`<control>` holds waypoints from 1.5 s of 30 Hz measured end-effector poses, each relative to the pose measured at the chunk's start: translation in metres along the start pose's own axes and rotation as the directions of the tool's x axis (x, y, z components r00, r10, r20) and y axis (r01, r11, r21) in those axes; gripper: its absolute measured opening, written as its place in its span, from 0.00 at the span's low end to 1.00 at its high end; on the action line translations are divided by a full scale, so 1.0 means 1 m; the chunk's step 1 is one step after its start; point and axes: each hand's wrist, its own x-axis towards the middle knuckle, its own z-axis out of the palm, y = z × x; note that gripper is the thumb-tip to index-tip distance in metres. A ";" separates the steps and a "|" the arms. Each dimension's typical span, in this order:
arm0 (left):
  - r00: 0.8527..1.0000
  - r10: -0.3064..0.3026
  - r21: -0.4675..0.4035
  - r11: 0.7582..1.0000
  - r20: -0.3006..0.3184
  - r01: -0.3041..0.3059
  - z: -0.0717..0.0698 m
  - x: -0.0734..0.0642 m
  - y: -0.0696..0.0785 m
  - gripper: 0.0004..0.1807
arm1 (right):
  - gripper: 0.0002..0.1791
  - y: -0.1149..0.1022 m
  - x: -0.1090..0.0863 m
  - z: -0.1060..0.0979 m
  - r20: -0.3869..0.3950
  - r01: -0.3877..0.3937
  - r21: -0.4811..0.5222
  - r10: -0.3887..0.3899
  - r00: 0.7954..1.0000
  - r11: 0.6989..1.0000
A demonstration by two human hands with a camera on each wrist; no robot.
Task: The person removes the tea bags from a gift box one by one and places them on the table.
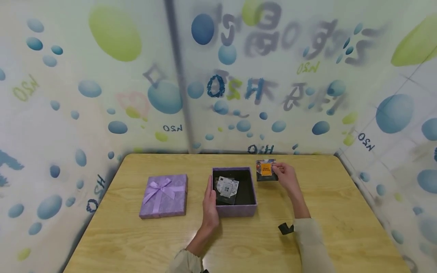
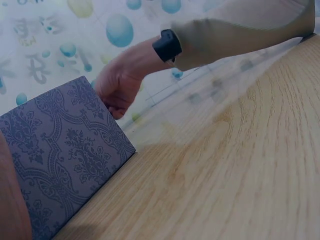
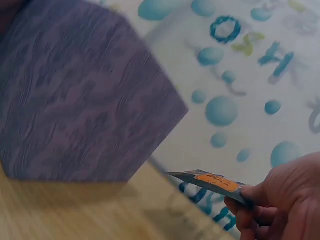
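A purple patterned box (image 1: 237, 211) stands uncovered on the table, its inside black. My left hand (image 1: 209, 212) lies along the box's left wall, fingers straight against it. Just right of the box, my right hand (image 1: 288, 177) pinches a small flat square packet (image 1: 266, 169) by its right edge, between thumb and fingers. The packet is dark with an orange label, and in the right wrist view it is held nearly flat above the table. Inside the box, at its left, lie overlapping clear and black packets (image 1: 227, 189) with white-grey labels.
A purple box lid (image 1: 164, 197) with a lilac ribbon bow (image 1: 160, 186) lies left of the box. The light wooden table (image 1: 246, 246) ends at the back against a wall covering (image 1: 164, 132) with printed blue and green droplets.
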 end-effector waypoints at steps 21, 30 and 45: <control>1.000 -0.001 -0.013 1.000 0.008 0.001 0.005 -0.005 -0.001 0.29 | 0.14 0.062 0.005 0.029 -0.270 0.067 -0.437 -0.202 0.942 0.897; 1.000 0.011 0.014 1.000 0.022 -0.012 0.001 0.001 -0.002 0.30 | 0.17 0.061 0.015 0.032 -0.280 0.039 -0.394 -0.160 0.947 0.918; 0.999 0.036 0.011 0.999 0.015 -0.037 0.000 0.005 -0.002 0.30 | 0.25 0.039 0.011 0.027 -0.308 0.060 -0.158 -0.106 0.946 0.986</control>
